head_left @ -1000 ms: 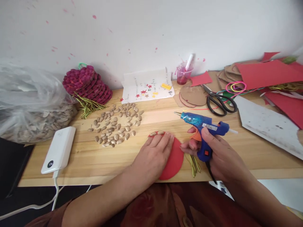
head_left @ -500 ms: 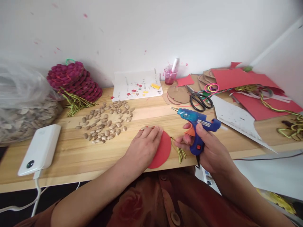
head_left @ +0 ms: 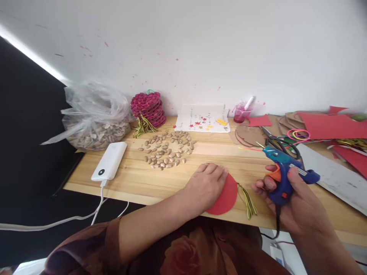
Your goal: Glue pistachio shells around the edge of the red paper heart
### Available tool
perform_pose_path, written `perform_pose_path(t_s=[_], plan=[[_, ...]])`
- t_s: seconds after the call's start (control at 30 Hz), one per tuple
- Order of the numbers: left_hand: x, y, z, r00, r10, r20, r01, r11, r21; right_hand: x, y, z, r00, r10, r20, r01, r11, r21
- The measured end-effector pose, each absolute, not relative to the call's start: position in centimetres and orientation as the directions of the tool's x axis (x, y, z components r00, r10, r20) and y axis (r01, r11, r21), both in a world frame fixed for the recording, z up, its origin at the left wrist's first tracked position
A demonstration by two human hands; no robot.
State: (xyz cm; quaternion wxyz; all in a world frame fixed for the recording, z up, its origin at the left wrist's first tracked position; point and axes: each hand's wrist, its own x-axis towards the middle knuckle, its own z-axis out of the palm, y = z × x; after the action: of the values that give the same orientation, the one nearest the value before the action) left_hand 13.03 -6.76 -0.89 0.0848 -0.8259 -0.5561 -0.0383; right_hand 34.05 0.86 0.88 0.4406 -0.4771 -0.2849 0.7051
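Observation:
My left hand (head_left: pixel 207 186) lies flat, fingers stretched out, on a red paper disc (head_left: pixel 226 195) near the front edge of the wooden table (head_left: pixel 143 179). A small bunch of green-yellow strands (head_left: pixel 249 196) sticks out from the disc's right side. My right hand (head_left: pixel 295 198) is wrapped round the handle of a blue glue gun (head_left: pixel 282 168), held above the table to the right of the disc, nozzle pointing up and left. A scatter of pale seeds (head_left: pixel 168 149) lies on the table beyond my left hand.
A white power bank (head_left: pixel 110 160) with its cable lies at the left. Behind it sit a plastic bag of seed shells (head_left: pixel 94 120) and a stack of magenta seed discs (head_left: pixel 149 109). Black scissors (head_left: pixel 279 143), cardboard circles (head_left: pixel 248 134), red paper sheets (head_left: pixel 329 126) and a pink cup (head_left: pixel 241 113) crowd the right.
The view has swung left and pulled back, so everything sits further right in frame. My left hand stays on the red disc; my right hand keeps the glue gun, now further from the disc.

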Motion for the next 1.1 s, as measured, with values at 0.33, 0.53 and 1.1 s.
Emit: perform_pose_path(t_s=[0.33,0.53,1.1], plan=[[13.1,-6.7,-1.2,0.380,0.908,0.175,0.924,-0.366,-0.109,32.9,0.1,0.8,-0.122,0.931,-0.345,-0.296,-0.365,-0.883],[13.2,-6.8,-0.7,0.393,0.907,0.154,0.918,-0.376,-0.125,33.0,0.2,0.7,-0.133,0.911,-0.391,-0.292,-0.413,-0.863],[13.3,-6.6,-0.4,0.401,0.909,0.111,0.912,-0.384,-0.148,32.9,0.0,0.7,-0.129,0.925,-0.358,-0.286,-0.380,-0.880]])
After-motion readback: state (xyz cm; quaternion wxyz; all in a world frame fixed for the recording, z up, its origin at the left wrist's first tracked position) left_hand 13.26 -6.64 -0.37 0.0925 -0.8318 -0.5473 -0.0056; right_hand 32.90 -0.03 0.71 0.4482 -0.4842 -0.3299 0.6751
